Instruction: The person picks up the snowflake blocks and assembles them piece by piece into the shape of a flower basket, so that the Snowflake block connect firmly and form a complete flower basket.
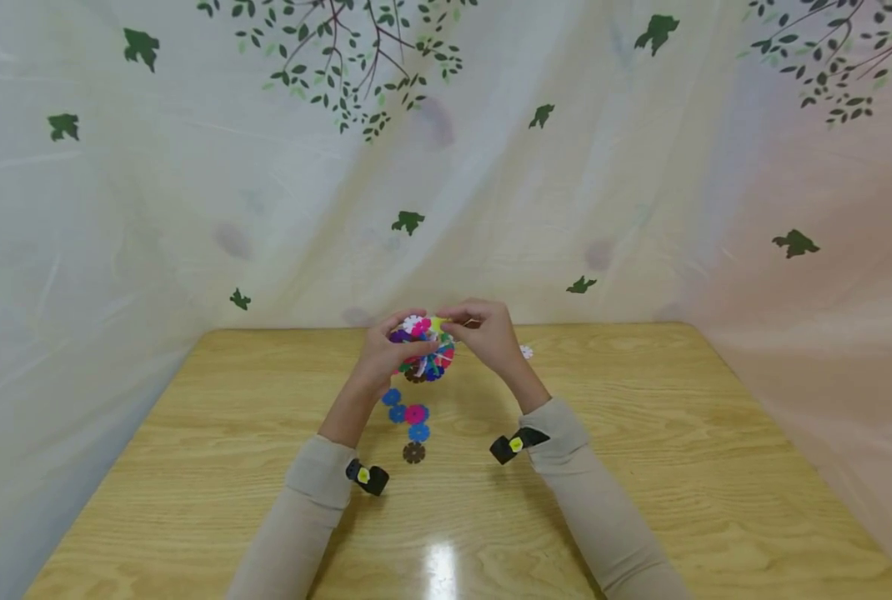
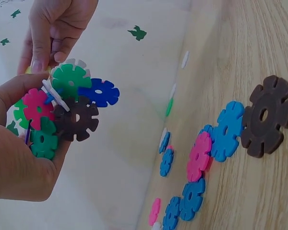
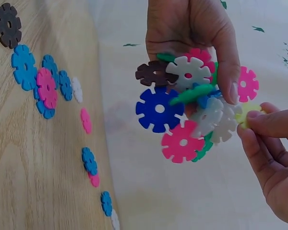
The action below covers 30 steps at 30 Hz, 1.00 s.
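Observation:
My left hand [image 1: 378, 358] holds up a ball-like cluster of interlocking snowflake discs [image 3: 159, 109], its fingers and thumb curled round one side. Notched discs in pink, white, green, blue and brown stick out of it at many angles, slotted into one another. At the cluster's edge, my right hand [image 1: 491, 337] pinches a yellow disc [image 3: 245, 115] between thumb and fingers. Part of that disc is hidden behind the fingertips. Both hands are raised over the far part of the table, the right one close beside the cluster.
Below the hands, loose discs lie on the wooden table [image 1: 641, 467]: several blue ones [image 2: 229, 130], a pink one [image 2: 199, 156] and a brown one [image 2: 267, 116]. Other discs lie farther back, including a white one [image 1: 526, 352]. A patterned curtain [image 1: 491, 208] hangs behind the table.

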Available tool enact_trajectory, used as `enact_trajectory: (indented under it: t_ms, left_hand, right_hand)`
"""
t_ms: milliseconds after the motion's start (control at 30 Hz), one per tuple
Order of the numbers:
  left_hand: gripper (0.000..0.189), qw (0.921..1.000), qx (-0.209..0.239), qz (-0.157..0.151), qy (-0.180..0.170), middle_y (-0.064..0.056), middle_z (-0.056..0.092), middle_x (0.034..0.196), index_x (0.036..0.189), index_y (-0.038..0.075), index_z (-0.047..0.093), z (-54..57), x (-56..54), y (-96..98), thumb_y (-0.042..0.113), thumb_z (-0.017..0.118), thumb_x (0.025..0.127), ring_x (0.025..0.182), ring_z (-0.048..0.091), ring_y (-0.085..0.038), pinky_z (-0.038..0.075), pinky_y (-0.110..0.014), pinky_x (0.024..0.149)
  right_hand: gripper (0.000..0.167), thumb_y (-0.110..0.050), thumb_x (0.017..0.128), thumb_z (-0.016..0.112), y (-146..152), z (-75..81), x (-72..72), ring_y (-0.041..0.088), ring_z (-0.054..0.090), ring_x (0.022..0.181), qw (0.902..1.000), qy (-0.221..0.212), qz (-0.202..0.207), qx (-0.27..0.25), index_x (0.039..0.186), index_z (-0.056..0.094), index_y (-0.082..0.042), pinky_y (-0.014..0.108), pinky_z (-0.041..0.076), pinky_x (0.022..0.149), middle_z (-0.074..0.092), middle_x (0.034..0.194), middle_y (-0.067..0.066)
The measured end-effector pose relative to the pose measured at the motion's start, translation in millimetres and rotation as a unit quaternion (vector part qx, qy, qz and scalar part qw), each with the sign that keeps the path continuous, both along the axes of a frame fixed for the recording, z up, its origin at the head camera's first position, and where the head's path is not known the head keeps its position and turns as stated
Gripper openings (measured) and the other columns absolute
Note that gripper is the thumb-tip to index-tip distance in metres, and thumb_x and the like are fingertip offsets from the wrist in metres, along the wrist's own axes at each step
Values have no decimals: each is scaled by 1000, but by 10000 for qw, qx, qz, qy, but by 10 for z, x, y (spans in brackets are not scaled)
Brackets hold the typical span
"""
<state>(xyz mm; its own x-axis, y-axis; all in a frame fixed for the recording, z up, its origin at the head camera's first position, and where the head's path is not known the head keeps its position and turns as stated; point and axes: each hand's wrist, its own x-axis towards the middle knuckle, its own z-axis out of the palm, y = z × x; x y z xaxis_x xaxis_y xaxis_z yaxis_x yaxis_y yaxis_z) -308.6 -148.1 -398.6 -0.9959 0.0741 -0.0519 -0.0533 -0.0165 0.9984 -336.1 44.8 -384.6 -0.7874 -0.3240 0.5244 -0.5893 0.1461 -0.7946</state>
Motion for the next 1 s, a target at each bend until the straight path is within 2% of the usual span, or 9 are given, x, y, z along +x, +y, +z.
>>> enact_trajectory:
  t_ms: [133, 233, 300, 433, 533, 667, 767, 867, 1000]
  left_hand:
    - [62, 9999, -123, 48, 35, -15, 58, 139, 141, 15, 59, 7, 18, 0, 8, 82, 84, 124, 60, -30, 58, -37, 94]
    - [62, 9998, -189, 79, 18, -14, 58, 139, 140, 15, 59, 10, 30, -3, 8, 83, 83, 124, 60, -29, 58, -37, 95]
    - [62, 9998, -185, 109, -29, -13, 57, 140, 141, 16, 59, 10, 37, -4, 9, 83, 84, 124, 59, -28, 58, -38, 96]
    - [63, 9998, -75, 160, -109, -14, 57, 140, 143, 14, 58, 6, 36, -13, 8, 82, 85, 124, 59, -29, 57, -39, 98]
    - [63, 9998, -9, 160, -151, -13, 56, 141, 142, 16, 58, 8, 35, -20, 8, 82, 85, 126, 59, -30, 56, -42, 101]
    - [62, 9996, -23, 131, -242, -12, 56, 142, 140, 20, 59, 12, 29, -23, 11, 83, 84, 127, 58, -31, 53, -46, 104]
    - [61, 9994, -99, 50, -316, -12, 58, 140, 139, 20, 60, 6, 21, -20, 14, 84, 84, 123, 61, -29, 54, -43, 101]
    - [58, 9993, -239, -63, -274, -10, 63, 131, 136, 20, 62, 4, 25, -14, 16, 85, 83, 111, 66, -24, 56, -36, 92]
    - [59, 9987, -352, -317, -167, -4, 73, 104, 136, 19, 63, 10, 37, -6, 16, 86, 82, 86, 71, -15, 59, -29, 79]
  right_hand:
    - [12, 4, 90, 73, 2, 2, -4, 36, 73, 80, 9997, -207, 110, 40, 102, 77, 5, 39, 64, 73, 75, 99, 24]
    - [11, 5, 90, 72, -3, -3, -6, 35, 73, 79, 9995, -277, 153, 2, 101, 77, 6, 49, 63, 75, 75, 99, 24]
    - [11, 5, 90, 72, -14, -25, -18, 35, 73, 78, 9996, -243, 149, -34, 100, 77, 6, 47, 63, 74, 74, 97, 24]
    - [11, 4, 91, 73, -53, -68, -29, 38, 72, 75, 9998, -121, 145, -102, 101, 77, 6, 29, 63, 70, 74, 95, 26]
    - [11, 5, 90, 73, -71, -84, -28, 41, 71, 76, 9996, -147, 154, -189, 100, 76, 6, 22, 61, 69, 74, 94, 27]
    - [12, 3, 90, 74, -66, -57, -8, 36, 73, 81, 9999, -148, 39, -74, 102, 77, 4, 23, 61, 72, 75, 96, 24]
    - [14, 0, 91, 73, -45, -12, 17, 30, 73, 85, 9997, -50, -70, 228, 104, 77, 3, 25, 60, 75, 76, 99, 19]
    - [15, -2, 93, 72, -12, 32, 37, 27, 71, 86, 9988, -44, -60, 482, 107, 77, 2, 28, 60, 76, 76, 102, 17]
    - [15, -3, 93, 72, 15, 70, 50, 24, 70, 88, 9975, -156, 100, 681, 107, 77, -1, 31, 60, 78, 75, 104, 15]
